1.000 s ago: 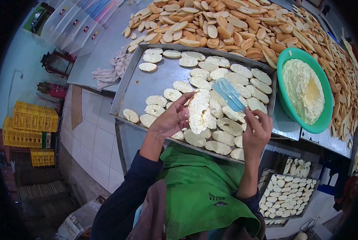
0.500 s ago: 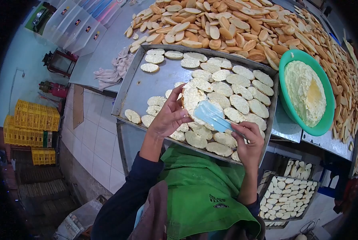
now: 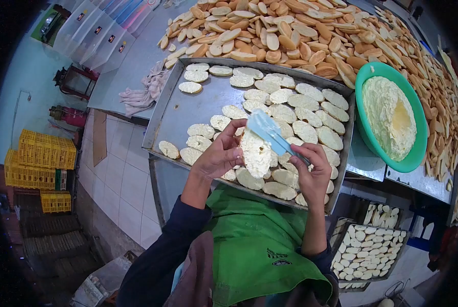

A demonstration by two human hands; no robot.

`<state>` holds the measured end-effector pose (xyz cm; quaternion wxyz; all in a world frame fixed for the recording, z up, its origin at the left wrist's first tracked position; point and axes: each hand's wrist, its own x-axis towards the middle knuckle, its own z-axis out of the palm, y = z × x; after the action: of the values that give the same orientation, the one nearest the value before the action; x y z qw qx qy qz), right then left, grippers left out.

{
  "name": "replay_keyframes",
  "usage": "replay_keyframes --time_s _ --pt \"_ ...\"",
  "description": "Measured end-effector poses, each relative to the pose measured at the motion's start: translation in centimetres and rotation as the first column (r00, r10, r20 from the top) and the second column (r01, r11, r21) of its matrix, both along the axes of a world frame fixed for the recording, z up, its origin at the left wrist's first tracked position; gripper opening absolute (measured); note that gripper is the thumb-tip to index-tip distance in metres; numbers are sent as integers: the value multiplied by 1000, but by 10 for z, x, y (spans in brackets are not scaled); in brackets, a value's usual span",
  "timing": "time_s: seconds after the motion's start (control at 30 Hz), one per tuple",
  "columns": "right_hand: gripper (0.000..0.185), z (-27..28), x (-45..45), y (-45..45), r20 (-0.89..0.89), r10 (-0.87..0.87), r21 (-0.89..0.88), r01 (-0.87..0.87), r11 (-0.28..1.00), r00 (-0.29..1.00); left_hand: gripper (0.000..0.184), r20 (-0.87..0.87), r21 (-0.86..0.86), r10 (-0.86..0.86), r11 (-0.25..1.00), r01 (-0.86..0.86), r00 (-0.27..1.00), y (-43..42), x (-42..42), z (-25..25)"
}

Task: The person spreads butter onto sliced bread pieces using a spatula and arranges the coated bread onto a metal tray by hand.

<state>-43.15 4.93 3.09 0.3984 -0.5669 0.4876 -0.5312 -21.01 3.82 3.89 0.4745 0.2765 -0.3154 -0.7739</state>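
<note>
A slice of bread (image 3: 256,156) coated with pale cream is gripped at its left edge by my left hand (image 3: 221,151), above the tray. My right hand (image 3: 311,171) holds a light blue spatula (image 3: 268,132) by its handle, its blade lying across the far end of the slice. Below both hands, a metal tray (image 3: 188,110) carries many oval slices covered in cream. To the right stands a green bowl (image 3: 363,110) filled with pale cream (image 3: 387,115), which has a yellower hollow in it.
A large heap of plain bread slices (image 3: 290,30) covers the table behind the tray. A crumpled cloth (image 3: 146,89) lies at the left. Filled trays (image 3: 369,250) sit low at the right; yellow crates (image 3: 45,153) are stacked at far left.
The spatula blade has moved from the near right part of the slice to its far end. In my left hand, the slice has tilted and its near end now points towards me.
</note>
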Motion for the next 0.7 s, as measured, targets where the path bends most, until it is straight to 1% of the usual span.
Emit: replay_keyframes --time_s 0.03,0.07,0.1,0.13,0.17,0.2,0.23,0.27,0.3,0.33,0.37,0.4,0.43,0.47,0.5,0.53,0.57,0.6,0.63,0.67,0.7 --pt "25 -4 -3 -1 1 2 -1 -2 1000 1000 68 2 -5 16 1000 -16 1000 0 2 1" --pt "25 -11 -10 -2 -180 -105 -76 92 993 978 68 2 -8 33 999 -33 999 1 3 2" --pt "25 -15 -16 -3 -345 -219 -164 171 971 913 68 2 -6 36 999 -36 999 2 3 4" --pt "26 -12 -19 -3 -303 -247 -160 207 965 920 66 28 -1 42 999 -42 999 1 3 8" --pt "26 -9 -20 -2 -304 -247 -158 207 965 920 64 52 4 47 999 -47 998 0 3 10" --pt "27 -7 -20 0 -161 -175 -116 158 981 971 64 52 8 46 999 -46 998 0 2 10" --pt "28 -6 -21 2 -12 -102 -83 101 991 995 61 68 13 39 999 -40 997 -1 0 10" --pt "28 -5 -20 4 -81 -47 -75 40 996 996 58 84 17 34 999 -35 996 -2 -1 10" --pt "28 -6 -17 4 -81 -47 -75 41 996 996 58 83 16 33 999 -35 996 -2 0 8" --pt "28 -7 -15 3 -213 -142 -129 116 985 967 55 92 13 -13 1000 12 996 -3 1 4" --pt "27 -8 -13 1 -334 -237 -192 180 965 912 52 100 9 -57 998 57 993 -3 1 2" --pt "27 -6 -15 -1 -410 -316 -240 233 942 856 52 100 7 -53 999 53 994 -2 1 3" --pt "27 -5 -15 -1 -407 -313 -242 229 943 858 50 110 48 -22 999 17 994 -2 -2 7" --pt "27 -5 -14 -1 -312 -272 -203 216 955 910 48 122 88 10 996 -21 992 -2 -4 9" --pt "27 -4 -13 0 -212 -227 -164 194 967 951 48 126 88 18 996 -29 992 -2 -5 9" --pt "27 -3 -9 2 -185 -175 -141 150 979 967 47 145 92 10 995 -23 989 -1 -6 9" --pt "27 -4 -8 2 -180 -168 -146 143 979 969 46 166 91 2 996 -17 986 -2 -6 10" --pt "27 -6 -7 1 -350 -234 -196 173 965 907 48 93 126 -43 992 31 995 0 -5 9" --pt "27 -8 -7 2 -504 -296 -249 192 949 811 48 99 122 -34 992 21 995 0 0 7" --pt "26 -9 -12 1 -645 -316 -276 174 945 696 50 121 115 -55 992 41 991 2 5 6" --pt "26 -9 -15 2 -639 -310 -277 165 947 704 52 144 109 -77 992 61 987 4 11 5"
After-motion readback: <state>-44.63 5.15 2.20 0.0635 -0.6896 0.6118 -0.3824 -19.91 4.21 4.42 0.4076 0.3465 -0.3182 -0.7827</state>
